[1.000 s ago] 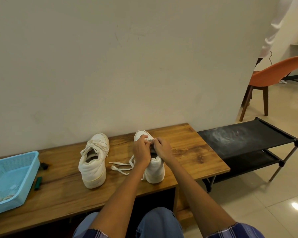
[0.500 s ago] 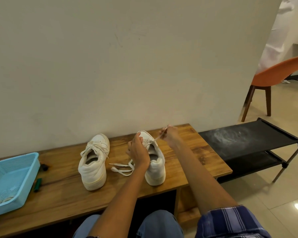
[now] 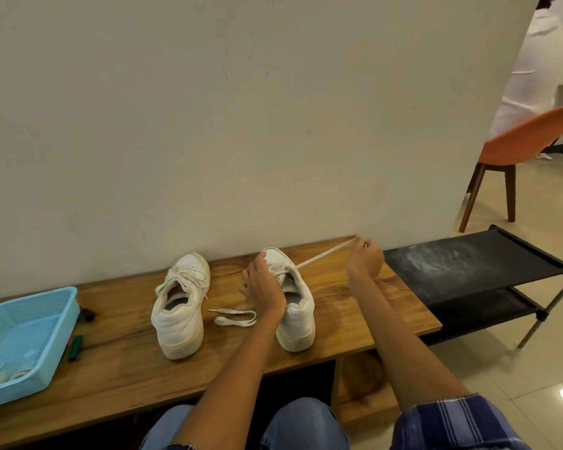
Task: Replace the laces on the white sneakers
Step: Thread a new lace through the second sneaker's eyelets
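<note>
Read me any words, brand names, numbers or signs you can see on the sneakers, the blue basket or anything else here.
None can be read.
Left sneaker: no legible brand or label.
Right sneaker: plain white, no text visible.
Blue basket: no lettering visible.
Small dark and green items beside the basket: too small to tell.

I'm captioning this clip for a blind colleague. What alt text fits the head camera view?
Seen from above, a person's right hand pulls a white lace taut from the right sneaker while the left hand steadies it on a wooden bench. A second sneaker and a blue basket sit further left.
</note>
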Motion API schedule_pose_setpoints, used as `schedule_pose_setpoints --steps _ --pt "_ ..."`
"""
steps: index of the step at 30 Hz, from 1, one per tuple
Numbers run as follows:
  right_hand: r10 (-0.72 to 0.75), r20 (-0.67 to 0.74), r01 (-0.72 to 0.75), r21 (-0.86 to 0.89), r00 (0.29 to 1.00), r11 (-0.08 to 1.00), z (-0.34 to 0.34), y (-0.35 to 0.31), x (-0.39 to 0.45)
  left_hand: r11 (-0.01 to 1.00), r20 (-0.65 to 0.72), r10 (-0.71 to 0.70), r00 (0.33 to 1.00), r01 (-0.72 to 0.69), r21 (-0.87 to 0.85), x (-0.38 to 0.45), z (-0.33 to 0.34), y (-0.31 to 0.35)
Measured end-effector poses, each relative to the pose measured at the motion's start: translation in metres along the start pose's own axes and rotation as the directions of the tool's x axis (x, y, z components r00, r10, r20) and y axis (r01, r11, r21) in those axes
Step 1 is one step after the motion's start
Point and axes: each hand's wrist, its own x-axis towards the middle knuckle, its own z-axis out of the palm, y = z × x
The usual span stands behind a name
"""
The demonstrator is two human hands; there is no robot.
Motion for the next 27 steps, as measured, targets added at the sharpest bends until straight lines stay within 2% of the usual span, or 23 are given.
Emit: schedule_pose_setpoints --steps 1,2,4,5,7,8,9,10,11,12,13,14,15,16,17,19,21,22,24,25,27 --pt "0.000 -0.064 -0.002 -0.028 0.998 1.000 -0.001 0.000 0.003 1.000 0.005 0.003 1.000 -0.003 0.008 0.000 -0.001 0.000" --pt "-0.015 -0.027 0.013 -0.073 1.000 0.997 0.000 0.000 0.004 1.000 0.010 0.004 1.000 -0.004 0.012 0.000 -0.001 0.000" --pt "-0.027 0.226 0.054 -0.115 0.974 0.992 0.006 0.002 -0.004 1.000 0.020 0.007 1.000 -0.007 0.020 0.001 -0.001 0.000" --pt "-0.034 0.392 0.093 -0.134 0.920 0.987 0.011 0.007 -0.010 0.999 0.024 0.012 1.000 -0.013 0.030 0.001 -0.001 0.000" --pt "-0.049 0.680 0.220 -0.166 0.731 0.961 0.020 0.015 -0.025 0.998 0.031 0.019 0.999 -0.021 0.054 0.001 -0.001 0.000" --pt "-0.030 0.765 0.254 -0.176 0.644 0.951 0.024 0.018 -0.031 0.998 0.032 0.016 0.999 -0.018 0.060 0.002 -0.001 0.000" --pt "-0.022 0.806 0.285 -0.183 0.592 0.941 0.026 0.019 -0.035 0.998 0.032 0.008 0.999 -0.010 0.062 0.002 0.000 -0.001" --pt "-0.035 0.811 0.310 -0.183 0.585 0.933 0.028 0.020 -0.034 0.998 0.030 0.003 1.000 -0.005 0.060 0.002 0.000 -0.001" --pt "-0.064 0.783 0.322 -0.179 0.619 0.930 0.027 0.019 -0.033 0.998 0.028 0.002 1.000 -0.003 0.057 0.001 0.000 -0.001" --pt "-0.090 0.705 0.285 -0.164 0.704 0.944 0.026 0.018 -0.029 0.998 0.030 0.003 1.000 -0.005 0.056 0.001 0.000 -0.001" --pt "-0.079 0.555 0.168 -0.112 0.828 0.979 0.024 0.018 -0.023 0.999 0.033 0.005 0.999 -0.006 0.053 0.001 -0.001 -0.001" --pt "-0.008 0.359 0.007 0.003 0.933 1.000 0.020 0.014 -0.017 0.999 0.033 0.002 0.999 -0.003 0.047 0.001 -0.001 0.000" --pt "0.083 0.170 -0.107 0.138 0.982 0.985 0.015 0.011 -0.012 0.999 0.026 -0.002 1.000 0.001 0.042 0.001 -0.001 0.000" --pt "0.123 0.033 -0.127 0.220 0.992 0.967 0.008 0.009 -0.007 0.999 0.021 -0.004 1.000 0.003 0.040 0.001 -0.002 0.000" --pt "0.099 -0.045 -0.087 0.211 0.994 0.974 0.005 0.007 -0.005 0.999 0.018 -0.006 1.000 0.005 0.038 0.001 -0.002 0.000" --pt "0.010 -0.043 -0.002 0.176 0.999 0.984 0.002 0.005 -0.006 0.999 0.020 -0.002 1.000 0.002 0.033 0.001 -0.001 -0.001" --pt "-0.063 0.165 0.036 0.159 0.984 0.987 0.006 0.008 -0.014 1.000 0.020 -0.013 1.000 0.013 0.025 0.001 0.000 -0.001" --pt "-0.096 0.331 0.060 0.117 0.939 0.991 0.011 0.011 -0.018 0.999 0.015 -0.026 1.000 0.025 0.022 0.001 0.000 -0.001" --pt "-0.113 0.627 0.144 0.003 0.771 0.990 0.022 0.020 -0.029 0.998 0.016 -0.063 0.998 0.063 0.014 0.002 0.001 -0.002" --pt "-0.105 0.707 0.197 -0.049 0.699 0.979 0.028 0.024 -0.034 0.997 0.030 -0.081 0.996 0.081 0.015 0.003 0.003 -0.002" --pt "-0.102 0.754 0.296 -0.127 0.649 0.947 0.035 0.026 -0.041 0.995 0.064 -0.097 0.993 0.095 0.043 0.005 0.006 -0.004"
